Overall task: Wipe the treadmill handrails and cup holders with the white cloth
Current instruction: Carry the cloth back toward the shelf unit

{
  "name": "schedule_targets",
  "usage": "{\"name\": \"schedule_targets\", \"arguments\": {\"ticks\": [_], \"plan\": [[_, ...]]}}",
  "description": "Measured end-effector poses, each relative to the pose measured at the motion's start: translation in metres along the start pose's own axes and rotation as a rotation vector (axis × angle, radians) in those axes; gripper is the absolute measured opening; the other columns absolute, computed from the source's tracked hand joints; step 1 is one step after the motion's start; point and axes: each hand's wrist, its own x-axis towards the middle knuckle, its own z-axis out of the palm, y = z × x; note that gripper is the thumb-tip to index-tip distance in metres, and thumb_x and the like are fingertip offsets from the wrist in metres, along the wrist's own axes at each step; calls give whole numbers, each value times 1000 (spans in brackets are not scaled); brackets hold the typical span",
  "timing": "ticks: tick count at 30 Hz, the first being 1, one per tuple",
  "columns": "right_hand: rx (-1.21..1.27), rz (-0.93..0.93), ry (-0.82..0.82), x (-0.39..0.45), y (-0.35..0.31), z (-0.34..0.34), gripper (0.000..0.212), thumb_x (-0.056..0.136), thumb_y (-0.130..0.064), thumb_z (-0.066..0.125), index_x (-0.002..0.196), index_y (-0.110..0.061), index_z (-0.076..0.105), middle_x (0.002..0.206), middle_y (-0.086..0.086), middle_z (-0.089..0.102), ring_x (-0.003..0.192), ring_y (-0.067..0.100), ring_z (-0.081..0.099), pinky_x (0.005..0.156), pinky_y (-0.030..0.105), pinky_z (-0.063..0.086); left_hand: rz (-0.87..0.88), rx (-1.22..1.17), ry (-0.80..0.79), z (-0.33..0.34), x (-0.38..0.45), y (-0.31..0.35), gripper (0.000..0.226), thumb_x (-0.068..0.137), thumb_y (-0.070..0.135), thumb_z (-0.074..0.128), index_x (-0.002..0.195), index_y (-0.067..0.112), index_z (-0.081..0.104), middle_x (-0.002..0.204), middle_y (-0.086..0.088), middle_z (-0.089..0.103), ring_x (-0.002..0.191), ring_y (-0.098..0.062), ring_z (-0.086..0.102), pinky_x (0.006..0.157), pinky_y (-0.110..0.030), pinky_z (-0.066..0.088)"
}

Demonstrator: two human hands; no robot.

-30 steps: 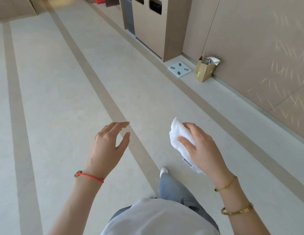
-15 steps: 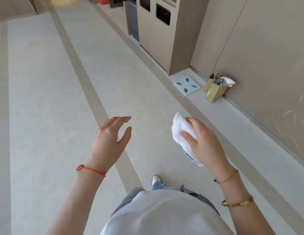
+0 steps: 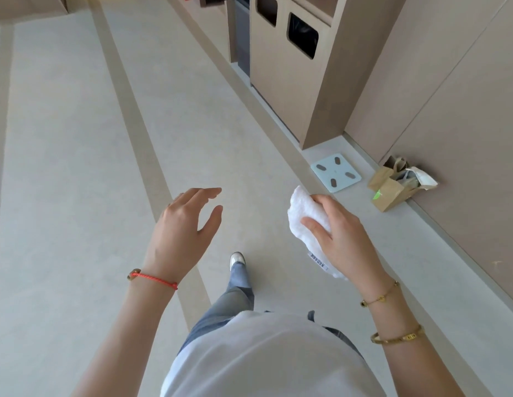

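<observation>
My right hand [image 3: 344, 236] grips the bunched white cloth [image 3: 302, 216], thumb across its front, a small label hanging from its lower end. My left hand [image 3: 183, 233] is held out in front of me at the same height, fingers loosely spread and holding nothing. Both hands hover over a pale floor. No treadmill, handrail or cup holder is in view.
A tan bin cabinet [image 3: 292, 67] with two dark openings stands ahead on the right against the wall [image 3: 450, 96]. A pale blue bathroom scale [image 3: 335, 172] and a brown paper bag [image 3: 392, 187] lie on the floor beside it. Darker stripes [image 3: 141, 133] run along the floor. One foot is forward.
I have walked forward: the bin cabinet, scale and paper bag have come closer and lower in view. Both hands keep the same pose, the cloth still in the right one.
</observation>
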Motion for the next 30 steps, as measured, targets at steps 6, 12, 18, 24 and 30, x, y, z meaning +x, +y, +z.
{"name": "schedule_targets", "arguments": {"ticks": [6, 12, 18, 24, 30], "plan": [[-7, 4, 50, 164, -16, 13, 26, 96, -40, 52, 121, -34, 49, 101, -18, 56, 84, 6, 53, 66, 20, 43, 26, 14, 0, 2, 156, -57, 27, 93, 16, 62, 120, 13, 65, 109, 0, 67, 100, -22, 65, 84, -43, 54], [-9, 42, 68, 292, -21, 17, 29, 96, -41, 49, 123, -31, 49, 109, -16, 59, 91, 6, 56, 72, 26, 48, 59, 5, -56, 15, 295, -94, 27, 93, 17, 62, 120, 14, 65, 110, 1, 67, 102, -21, 64, 86, -43, 53], [-24, 73, 83, 415, 0, 30, 31, 96, -41, 49, 125, -29, 49, 109, -14, 60, 92, 7, 57, 74, 26, 49, 86, 5, -91, 53, 420, -131, 27, 92, 16, 63, 119, 14, 66, 109, 2, 67, 101, -20, 65, 85, -40, 54], [-16, 90, 89, 557, 27, 27, 30, 96, -44, 48, 123, -32, 49, 110, -16, 59, 89, 4, 55, 68, 16, 40, 75, -5, -112, 88, 563, -152, 28, 93, 17, 62, 120, 13, 66, 112, 1, 67, 103, -19, 65, 87, -39, 53], [-12, 87, 117, 704, 42, 2, 31, 95, -42, 49, 124, -30, 49, 111, -16, 59, 89, 7, 55, 69, 23, 42, 100, -21, -101, 116, 712, -163, 29, 93, 14, 62, 121, 10, 65, 111, -2, 67, 103, -22, 64, 89, -45, 52]]}}
